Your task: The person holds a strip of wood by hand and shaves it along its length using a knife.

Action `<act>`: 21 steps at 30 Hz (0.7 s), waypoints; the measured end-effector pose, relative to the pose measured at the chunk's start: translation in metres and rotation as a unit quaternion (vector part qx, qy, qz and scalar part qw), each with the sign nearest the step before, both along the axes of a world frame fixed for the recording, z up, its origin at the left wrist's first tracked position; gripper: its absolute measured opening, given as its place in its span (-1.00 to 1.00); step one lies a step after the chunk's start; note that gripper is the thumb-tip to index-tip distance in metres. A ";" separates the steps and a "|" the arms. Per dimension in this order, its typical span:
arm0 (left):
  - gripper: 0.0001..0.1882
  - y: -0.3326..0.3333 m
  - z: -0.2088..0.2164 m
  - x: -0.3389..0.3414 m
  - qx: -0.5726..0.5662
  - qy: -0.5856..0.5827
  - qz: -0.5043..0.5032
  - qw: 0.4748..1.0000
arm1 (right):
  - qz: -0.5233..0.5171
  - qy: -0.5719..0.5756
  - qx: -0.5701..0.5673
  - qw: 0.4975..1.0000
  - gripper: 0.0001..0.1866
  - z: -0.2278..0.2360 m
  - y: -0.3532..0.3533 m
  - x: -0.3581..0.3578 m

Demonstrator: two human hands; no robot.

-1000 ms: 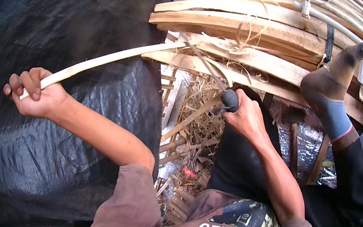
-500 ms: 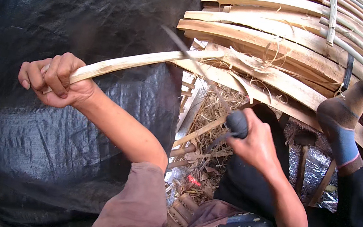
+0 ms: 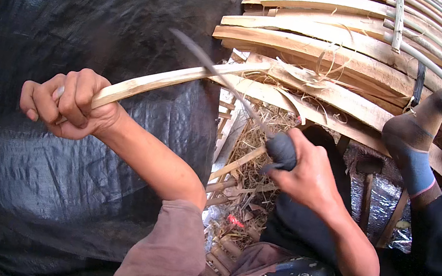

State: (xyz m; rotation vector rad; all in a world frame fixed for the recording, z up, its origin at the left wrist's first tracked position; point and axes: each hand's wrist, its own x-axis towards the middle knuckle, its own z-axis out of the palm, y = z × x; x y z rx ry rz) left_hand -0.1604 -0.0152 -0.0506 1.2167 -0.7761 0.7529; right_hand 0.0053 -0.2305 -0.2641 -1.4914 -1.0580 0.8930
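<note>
A pale, slightly bent wooden strip slants up from my left hand, whose fingers are wrapped round its lower left end. The strip's far end rests by the edge of the stacked wood. My right hand is closed round the dark wrapped handle of a long knife. Its narrow grey blade crosses the strip to the right of the strip's middle, tip pointing up and left. The blade is blurred, so I cannot tell how deep its edge sits against the wood.
Stacked wooden slats with curled shavings lie across the far right. A black plastic sheet covers the left side. Dry shavings litter the gap between my arms. My socked foot rests against the slats at right.
The knife has moved left along the strip, its tip now farther left. My left hand and the strip have shifted slightly to the right and down.
</note>
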 end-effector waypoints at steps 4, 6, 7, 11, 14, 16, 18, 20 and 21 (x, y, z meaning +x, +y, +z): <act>-0.88 -0.008 0.008 0.007 0.012 0.006 -0.004 1.000 | 0.093 -0.020 0.104 0.990 -0.57 0.047 -0.001 -0.010; -0.88 -0.008 0.009 0.002 0.024 0.010 0.004 1.000 | 0.091 -0.017 0.109 0.990 -0.57 0.037 0.006 -0.011; -0.87 -0.006 0.008 -0.001 0.029 0.009 0.022 0.999 | 0.039 -0.008 0.079 0.996 -0.62 0.012 0.011 -0.011; -0.85 -0.009 0.003 0.008 0.028 0.004 0.021 0.999 | -0.030 0.002 -0.029 0.999 -0.64 -0.063 0.018 0.027; -0.85 -0.004 -0.008 0.006 0.008 0.005 0.000 1.000 | -0.032 -0.085 -0.027 0.995 -0.62 -0.025 0.014 0.015; -0.84 -0.008 0.005 0.006 0.015 0.006 0.012 1.000 | 0.019 -0.058 0.026 0.998 -0.58 0.010 0.012 0.003; -0.85 -0.010 0.007 0.013 0.024 0.019 -0.004 1.000 | 0.037 -0.053 0.092 0.994 -0.59 0.024 0.009 -0.001; -0.85 -0.015 0.005 0.017 0.009 0.012 -0.009 1.000 | 0.024 -0.036 0.110 0.993 -0.63 0.007 0.016 0.001; -0.83 -0.016 0.004 0.019 -0.002 0.006 -0.013 1.000 | -0.009 -0.051 0.059 0.997 -0.63 -0.018 0.023 0.003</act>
